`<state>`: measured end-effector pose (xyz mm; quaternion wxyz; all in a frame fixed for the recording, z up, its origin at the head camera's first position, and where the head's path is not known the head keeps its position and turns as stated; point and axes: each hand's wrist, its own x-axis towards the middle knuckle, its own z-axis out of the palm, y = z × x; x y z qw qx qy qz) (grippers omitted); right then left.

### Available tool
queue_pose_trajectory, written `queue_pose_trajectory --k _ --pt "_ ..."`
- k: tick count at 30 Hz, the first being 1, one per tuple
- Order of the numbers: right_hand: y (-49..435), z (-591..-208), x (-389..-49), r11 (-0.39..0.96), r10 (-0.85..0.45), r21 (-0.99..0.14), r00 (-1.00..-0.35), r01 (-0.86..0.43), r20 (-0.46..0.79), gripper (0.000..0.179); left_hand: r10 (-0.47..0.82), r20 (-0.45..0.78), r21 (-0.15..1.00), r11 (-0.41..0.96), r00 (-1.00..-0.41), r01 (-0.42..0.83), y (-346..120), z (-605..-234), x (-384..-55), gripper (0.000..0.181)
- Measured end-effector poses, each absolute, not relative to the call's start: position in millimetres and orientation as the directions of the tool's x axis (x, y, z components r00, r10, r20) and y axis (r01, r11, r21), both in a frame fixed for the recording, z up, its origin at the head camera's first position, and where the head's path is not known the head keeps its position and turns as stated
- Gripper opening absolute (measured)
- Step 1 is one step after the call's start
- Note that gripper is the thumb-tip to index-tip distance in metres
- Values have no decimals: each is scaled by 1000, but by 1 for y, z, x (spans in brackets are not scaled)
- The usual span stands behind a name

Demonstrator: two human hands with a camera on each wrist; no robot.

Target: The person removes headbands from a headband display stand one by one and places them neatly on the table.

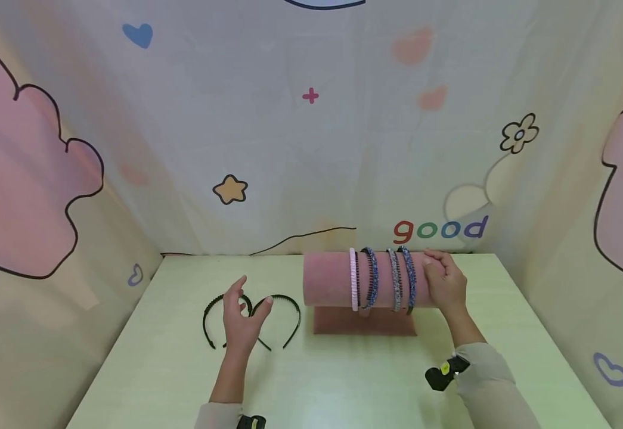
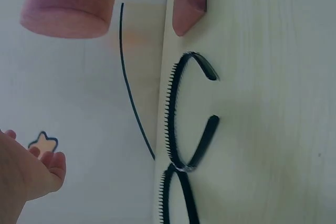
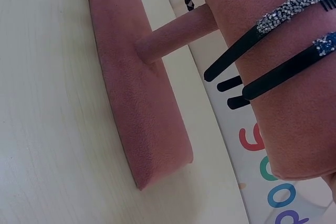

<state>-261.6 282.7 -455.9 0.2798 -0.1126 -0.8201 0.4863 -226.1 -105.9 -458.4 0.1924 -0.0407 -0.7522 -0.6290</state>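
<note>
A pink plush headband stand [image 1: 328, 280] has a horizontal roll on a short post above a flat base [image 1: 365, 325]. Several headbands ring the roll: a pale lilac one [image 1: 353, 280], a blue sparkly one [image 1: 374, 280], a silver one [image 1: 395, 277] and another blue one [image 1: 411, 277]. My right hand [image 1: 448, 287] grips the roll's right end, thumb on the front and fingers over the top. To the left, my left hand [image 1: 240, 319] is raised with fingers and thumb apart, holding nothing. Behind it lie two black toothed headbands [image 2: 172, 108], partly hidden by the hand in the head view.
The pale table [image 1: 145, 369] runs back to a printed curtain [image 1: 268, 131] with hearts, a star and the word "good". More curtain hangs along both sides. Dark wrist devices [image 1: 447, 373] sit at my cuffs.
</note>
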Motion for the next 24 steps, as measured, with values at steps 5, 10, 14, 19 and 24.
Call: queue_pose_trajectory --k 5,10,14,19,24 --pt "285 -456 -260 496 458 -864 -821 -82 341 28 -122 388 907 229 -913 355 -103 -472 -239 66" --pt "287 -456 -261 488 462 -869 -820 -84 339 27 -68 446 873 253 -893 417 -97 -469 -242 66" --pt "286 -457 -262 488 463 -869 -822 -77 333 27 -36 441 870 265 -897 417 -91 -459 -239 68" --pt "284 -457 -262 491 457 -867 -823 -83 338 28 10 471 853 251 -882 459 -79 -431 -223 68" --pt "284 -460 -261 492 458 -867 -822 -82 338 29 47 496 832 258 -867 490 -69 -422 -217 69"
